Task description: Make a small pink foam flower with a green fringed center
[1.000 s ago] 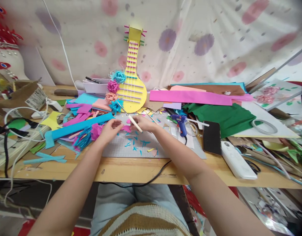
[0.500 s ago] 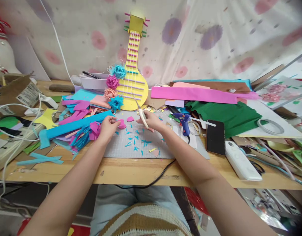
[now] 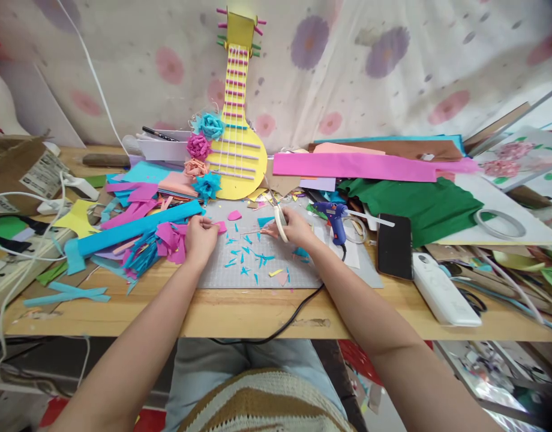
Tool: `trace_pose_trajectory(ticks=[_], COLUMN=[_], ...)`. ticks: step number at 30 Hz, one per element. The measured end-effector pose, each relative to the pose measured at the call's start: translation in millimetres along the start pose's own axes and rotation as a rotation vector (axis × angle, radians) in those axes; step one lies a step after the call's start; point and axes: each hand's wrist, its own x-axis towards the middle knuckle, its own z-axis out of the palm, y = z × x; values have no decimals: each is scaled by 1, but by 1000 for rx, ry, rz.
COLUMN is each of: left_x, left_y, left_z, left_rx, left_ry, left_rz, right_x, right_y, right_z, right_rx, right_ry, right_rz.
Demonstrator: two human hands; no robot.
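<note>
My left hand (image 3: 202,240) is closed, its fingertips pinching a small pink paper piece (image 3: 221,227) over the grey cutting mat (image 3: 303,276). In my right hand (image 3: 297,228) is a pair of scissors (image 3: 281,224) with pale handles, the blades pointing away toward the back. A second pink paper piece (image 3: 234,215) lies loose on the mat between the hands. Several blue paper scraps (image 3: 245,251) are scattered below it. Behind the mat a yellow paper guitar (image 3: 242,162) leans against the curtain, with paper flowers (image 3: 208,186) along its left side.
A blue glue gun (image 3: 334,219) and a black phone (image 3: 395,246) lie right of my right hand, with a white power strip-like block (image 3: 444,291) beyond. Coloured paper strips (image 3: 136,228) crowd the left. A black cable (image 3: 298,312) crosses the front edge.
My right hand has moved right with the scissors, widening the gap between the hands. The left hand still pinches the pink piece. The camera view has shifted slightly.
</note>
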Motion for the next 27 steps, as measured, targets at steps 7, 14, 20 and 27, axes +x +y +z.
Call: trace_pose_trajectory(ticks=[7,14,20,27], left_x=[-14,-17,-17,-14], left_y=[11,10,7,5], left_z=[-4,-3,-1,-1], left_rx=[229,336,379,286], left_ry=[10,-12,38,75], left_rz=[60,162,252,261], right_x=[-2,0,-3,-11], right_y=[-1,3,2,-1], right_z=[0,-7,-19,-43], right_rx=[-51,-96,-292,-630], right_ry=[-10,-43,-96,-148], right_rz=[-1,35,28,-43])
